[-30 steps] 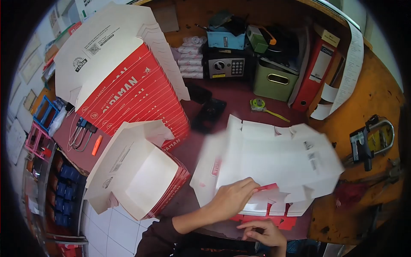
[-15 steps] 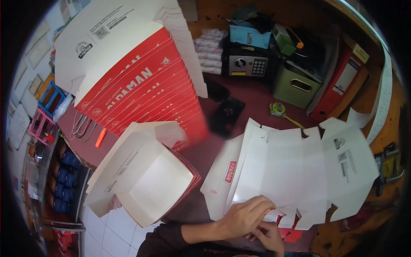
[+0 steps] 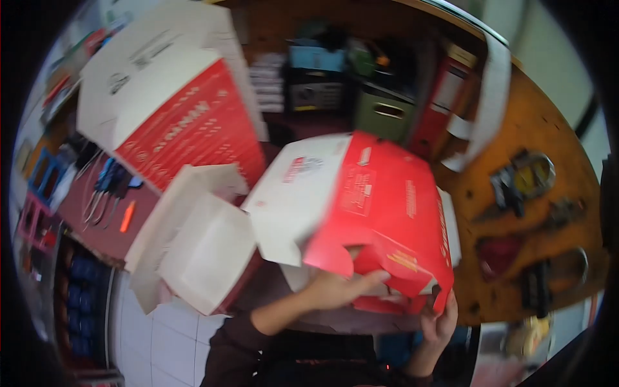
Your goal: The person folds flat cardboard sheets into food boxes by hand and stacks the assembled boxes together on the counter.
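In front of me a partly folded cardboard food box (image 3: 387, 200) shows its red printed outside, with a white lid panel (image 3: 296, 174) spread to the left. My left hand (image 3: 335, 289) grips its near side, thumb along the red flap and the other fingers partly hidden behind the card. At the near right corner, my right hand (image 3: 442, 319) pinches a narrow red tab. Left of these, a stack of nested open boxes (image 3: 206, 258) has its pale inside facing up. Motion blurs some of the print.
A tall stack of red and white boxes (image 3: 187, 129) stands at the back left. Behind are a small safe (image 3: 316, 95), a green bin (image 3: 380, 116) and a red binder (image 3: 442, 97). Padlocks (image 3: 538, 284) lie right, and an orange marker (image 3: 127, 216) left.
The box blank, spread inside-up before, now has its red outside facing up and is partly folded. My hands have moved apart, the right one to the right. The view has shifted right.
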`<state>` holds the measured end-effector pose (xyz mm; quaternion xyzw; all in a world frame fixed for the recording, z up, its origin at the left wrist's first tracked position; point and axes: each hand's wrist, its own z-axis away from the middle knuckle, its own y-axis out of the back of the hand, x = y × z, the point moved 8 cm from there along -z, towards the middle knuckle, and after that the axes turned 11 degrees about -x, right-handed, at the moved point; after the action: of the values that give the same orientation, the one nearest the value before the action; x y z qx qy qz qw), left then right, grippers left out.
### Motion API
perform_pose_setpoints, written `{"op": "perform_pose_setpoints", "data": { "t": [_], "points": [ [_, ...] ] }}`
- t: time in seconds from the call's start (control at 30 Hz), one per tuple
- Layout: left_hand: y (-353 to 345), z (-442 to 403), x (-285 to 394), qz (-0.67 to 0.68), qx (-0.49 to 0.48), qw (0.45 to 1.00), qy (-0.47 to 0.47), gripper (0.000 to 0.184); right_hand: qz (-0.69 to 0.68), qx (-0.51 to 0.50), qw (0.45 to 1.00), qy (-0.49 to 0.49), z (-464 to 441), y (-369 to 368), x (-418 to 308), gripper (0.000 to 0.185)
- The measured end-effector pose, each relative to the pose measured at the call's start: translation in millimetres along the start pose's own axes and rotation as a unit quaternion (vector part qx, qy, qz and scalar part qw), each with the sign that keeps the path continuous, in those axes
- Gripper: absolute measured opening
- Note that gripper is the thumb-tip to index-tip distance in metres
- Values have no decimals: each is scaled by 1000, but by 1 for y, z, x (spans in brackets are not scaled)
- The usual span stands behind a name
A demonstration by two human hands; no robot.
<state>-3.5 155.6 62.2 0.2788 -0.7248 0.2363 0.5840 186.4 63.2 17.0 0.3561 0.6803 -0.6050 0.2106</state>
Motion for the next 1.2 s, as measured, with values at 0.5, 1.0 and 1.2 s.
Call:
{"op": "perform_pose_setpoints", "data": {
  "t": [0.5,1.0,1.2],
  "points": [
    [-30,8,37,-154,76,966,-192,32,74,52,980,180,21,-40,-61,31],
    [-57,10,52,582,-107,796,-127,71,36,-38,981,188,17,-76,-30,32],
    [-44,29,35,183,125,951,-214,35,66,30,924,376,39,-97,-6,47]
  ]
}}
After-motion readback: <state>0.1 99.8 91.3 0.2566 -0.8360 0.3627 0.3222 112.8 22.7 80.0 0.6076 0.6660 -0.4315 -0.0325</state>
